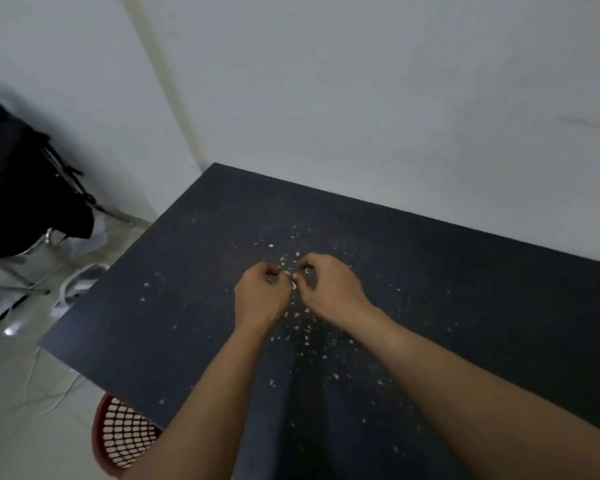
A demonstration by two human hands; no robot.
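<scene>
Two hands met over the middle of a dark table (465,271), both reaching in from the near edge on bare forearms. The left hand (262,294) had its fingers curled under and its thumb tip turned towards the other hand. The right hand (326,284) was curled the same way, knuckles up, with its forefinger and thumb pointing left. Between the two sets of fingertips sat a small pale piece (293,281), pinched from both sides. It lay just off the thumb of the left hand and at the fingertip of the right. Motion blur hid whether it touched the tabletop or hung just above it.

Around and beneath the hands lay scattered pale crumbs (305,337). They were thickest in a patch just beyond the knuckles and in another between the wrists, and thinner towards the table's near and right sides.

Past the table's left edge, a red mesh basket (125,434) stood on the pale floor (32,445), partly tucked under the near corner. A white cable (49,393) trailed across the floor beside it. Further back on the left, a black bag (25,188) rested on a metal-framed chair (39,244). A plain grey wall (361,81) rose behind the table.
</scene>
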